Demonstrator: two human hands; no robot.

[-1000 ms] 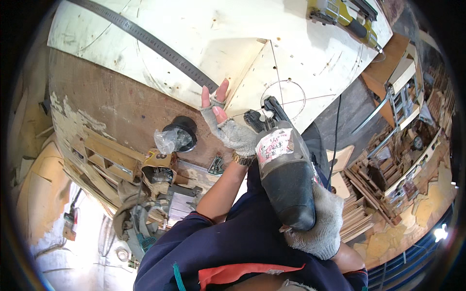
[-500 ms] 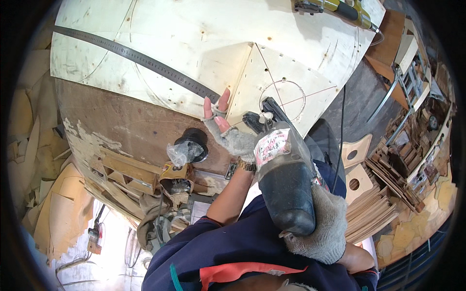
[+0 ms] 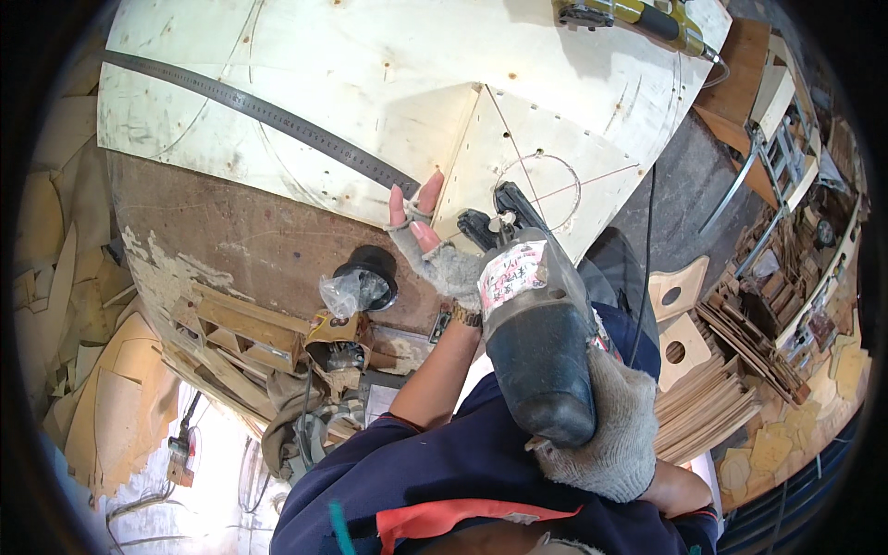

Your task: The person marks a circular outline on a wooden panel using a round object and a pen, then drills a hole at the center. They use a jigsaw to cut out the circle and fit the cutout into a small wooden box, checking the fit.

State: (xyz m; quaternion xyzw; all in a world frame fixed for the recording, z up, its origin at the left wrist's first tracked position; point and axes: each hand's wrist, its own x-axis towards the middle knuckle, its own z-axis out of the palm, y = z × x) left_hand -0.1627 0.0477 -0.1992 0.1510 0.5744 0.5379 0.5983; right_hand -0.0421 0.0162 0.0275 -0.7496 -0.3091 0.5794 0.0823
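Observation:
My right hand, in a grey knit glove, is closed round the handle of a jigsaw with a dark motor body and a label. Its forked foot reaches over the near edge of a square plywood panel, beside a drawn circle with crossing lines. The blade is hidden from view. My left hand, in a glove with bare fingertips, has its fingers apart at the panel's lower left corner, beside the end of a long steel ruler. It holds nothing.
Under the panel lies a larger plywood sheet on a brown bench. A yellow power tool rests at the far right. A black cup-shaped piece with clear plastic sits left of my hand. A black cord and stacked wood strips are at right.
The jigsaw and my right hand have shifted very slightly left. My left hand stays at the panel's corner, almost unmoved.

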